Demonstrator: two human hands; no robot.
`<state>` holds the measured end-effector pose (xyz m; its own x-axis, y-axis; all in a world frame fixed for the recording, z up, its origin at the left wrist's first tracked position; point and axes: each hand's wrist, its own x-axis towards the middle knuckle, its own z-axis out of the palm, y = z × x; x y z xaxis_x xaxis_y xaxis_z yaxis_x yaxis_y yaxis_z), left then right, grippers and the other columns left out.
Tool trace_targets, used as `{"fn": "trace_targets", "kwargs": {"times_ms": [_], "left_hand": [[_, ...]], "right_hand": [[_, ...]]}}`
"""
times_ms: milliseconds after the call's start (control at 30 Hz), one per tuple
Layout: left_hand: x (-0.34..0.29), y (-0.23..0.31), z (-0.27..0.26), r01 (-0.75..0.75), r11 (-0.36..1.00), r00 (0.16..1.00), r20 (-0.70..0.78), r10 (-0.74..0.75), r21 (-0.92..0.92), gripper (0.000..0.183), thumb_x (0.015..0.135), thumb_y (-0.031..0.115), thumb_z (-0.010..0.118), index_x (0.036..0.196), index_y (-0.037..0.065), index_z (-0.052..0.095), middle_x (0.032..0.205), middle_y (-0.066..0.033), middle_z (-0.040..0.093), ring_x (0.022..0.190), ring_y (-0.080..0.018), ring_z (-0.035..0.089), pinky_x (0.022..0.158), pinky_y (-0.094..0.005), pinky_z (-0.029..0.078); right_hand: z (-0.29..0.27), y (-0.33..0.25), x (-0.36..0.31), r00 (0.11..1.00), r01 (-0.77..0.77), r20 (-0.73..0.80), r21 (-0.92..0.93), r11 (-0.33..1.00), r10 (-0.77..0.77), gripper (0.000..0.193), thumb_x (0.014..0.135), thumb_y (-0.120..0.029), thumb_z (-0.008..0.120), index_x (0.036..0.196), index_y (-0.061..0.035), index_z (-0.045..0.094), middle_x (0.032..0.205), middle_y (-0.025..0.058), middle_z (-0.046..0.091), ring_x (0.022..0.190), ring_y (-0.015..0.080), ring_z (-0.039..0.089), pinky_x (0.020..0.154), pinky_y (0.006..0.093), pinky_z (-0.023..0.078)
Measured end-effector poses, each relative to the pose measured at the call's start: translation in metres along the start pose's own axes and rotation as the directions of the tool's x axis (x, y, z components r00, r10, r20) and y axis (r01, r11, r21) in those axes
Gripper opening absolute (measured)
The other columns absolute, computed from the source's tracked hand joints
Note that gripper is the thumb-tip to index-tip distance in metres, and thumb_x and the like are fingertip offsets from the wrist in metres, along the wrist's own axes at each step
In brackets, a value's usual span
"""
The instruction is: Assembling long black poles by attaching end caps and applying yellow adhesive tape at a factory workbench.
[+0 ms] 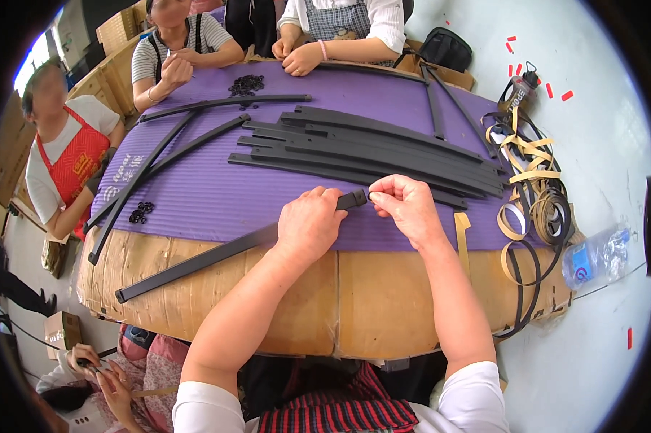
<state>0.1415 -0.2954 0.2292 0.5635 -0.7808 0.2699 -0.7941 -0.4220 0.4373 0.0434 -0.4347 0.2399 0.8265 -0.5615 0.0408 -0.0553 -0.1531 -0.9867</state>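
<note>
My left hand (309,222) is wrapped round a long black bar (203,265) near its right end. The bar slants down to the left over the table's front edge. Close to that end, my right hand (406,209) pinches a small black piece (371,195) between thumb and fingertips; its exact kind is too small to make out. Just beyond both hands lies a stack of black bars (383,151) on the purple mat (217,166). Two heaps of small black rings sit on the mat, a far pile (247,85) and a near-left pile (141,212).
More black bars (148,166) cross at the left. Tangled black and tan strips (534,195) hang over the right edge, by a clear plastic bottle (596,256) and a dark bottle (518,90). Several people sit round the table, one in a red apron (80,155). Brown cardboard (383,296) covers the front.
</note>
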Motion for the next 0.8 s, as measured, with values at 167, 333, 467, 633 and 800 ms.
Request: {"fn": "trace_targets", "kwargs": {"times_ms": [167, 333, 467, 633, 800], "left_hand": [[0.001, -0.002, 0.001, 0.028, 1.0, 0.999, 0.02, -0.028, -0.01, 0.024, 0.077, 0.021, 0.059, 0.097, 0.008, 0.057, 0.088, -0.0087, 0.057, 0.083, -0.0291, 0.055, 0.069, -0.0389, 0.044], [0.0, -0.003, 0.001, 0.009, 1.0, 1.0, 0.026, -0.008, -0.022, 0.023, 0.078, 0.021, 0.058, 0.097, 0.008, 0.056, 0.088, -0.0087, 0.057, 0.084, -0.0287, 0.055, 0.069, -0.0387, 0.044], [0.002, -0.004, 0.004, 0.004, 1.0, 1.0, 0.024, -0.003, -0.018, 0.023, 0.078, 0.021, 0.058, 0.097, 0.007, 0.056, 0.088, -0.0087, 0.058, 0.085, -0.0285, 0.055, 0.069, -0.0389, 0.044], [0.002, -0.005, 0.002, 0.005, 1.0, 0.999, 0.036, -0.004, -0.028, 0.025, 0.078, 0.021, 0.058, 0.098, 0.007, 0.056, 0.091, -0.0089, 0.058, 0.087, -0.0283, 0.055, 0.07, -0.0387, 0.044], [0.002, -0.004, 0.003, 0.014, 0.999, 0.999, 0.041, -0.012, -0.037, 0.025, 0.077, 0.021, 0.058, 0.097, 0.007, 0.057, 0.091, -0.0087, 0.058, 0.087, -0.0281, 0.055, 0.07, -0.0386, 0.044]], "right_hand": [[0.005, 0.005, 0.004, 0.999, 0.008, -0.039, -0.081, 0.997, -0.011, 0.005, 0.078, -0.004, 0.058, 0.081, -0.0007, 0.06, 0.07, 0.0003, 0.057, 0.059, 0.0055, 0.048, 0.053, 0.0208, 0.042], [0.008, 0.007, 0.005, 0.998, 0.056, -0.026, -0.125, 0.991, -0.06, 0.005, 0.077, -0.004, 0.059, 0.081, -0.0007, 0.061, 0.069, 0.0007, 0.057, 0.06, 0.0062, 0.049, 0.054, 0.0212, 0.042], [0.012, 0.014, 0.007, 0.984, 0.166, -0.032, -0.209, 0.964, -0.177, 0.006, 0.075, -0.002, 0.06, 0.081, 0.0002, 0.062, 0.071, 0.0032, 0.059, 0.063, 0.0089, 0.053, 0.057, 0.0229, 0.044], [0.016, 0.013, 0.005, 0.956, 0.261, -0.053, -0.298, 0.918, -0.289, 0.008, 0.075, 0.0, 0.06, 0.082, -0.0002, 0.063, 0.076, 0.0072, 0.06, 0.066, 0.015, 0.057, 0.06, 0.0257, 0.045], [0.019, 0.015, 0.002, 0.904, 0.376, -0.019, -0.439, 0.816, -0.427, 0.01, 0.074, 0.0, 0.061, 0.083, -0.0011, 0.063, 0.078, 0.0096, 0.059, 0.068, 0.0206, 0.058, 0.061, 0.0275, 0.046]]}}
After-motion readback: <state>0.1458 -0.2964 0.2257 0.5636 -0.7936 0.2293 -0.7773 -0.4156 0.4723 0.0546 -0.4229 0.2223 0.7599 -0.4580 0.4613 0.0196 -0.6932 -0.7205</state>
